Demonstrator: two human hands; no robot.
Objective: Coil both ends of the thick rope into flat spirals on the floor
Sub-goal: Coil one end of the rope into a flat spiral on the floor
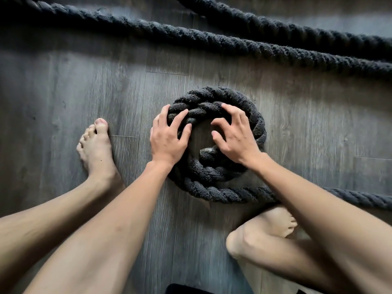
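A thick black twisted rope lies on the grey wood floor. One end is wound into a flat spiral (214, 175) of about two turns, with a bare patch of floor in its middle and the rope's tip (206, 152) near the centre. My left hand (167, 139) rests on the spiral's left side, its fingers curled over the inner turn. My right hand (233, 134) presses on the right side, fingers bent and spread over the inner turn. The rope leaves the spiral low on the right (350, 198).
Two more stretches of the same rope (212, 41) (297, 30) run slantwise across the far floor. My bare left foot (96, 145) stands left of the spiral; my right foot (275, 223) is tucked just below it. A dark object (184, 289) shows at the bottom edge.
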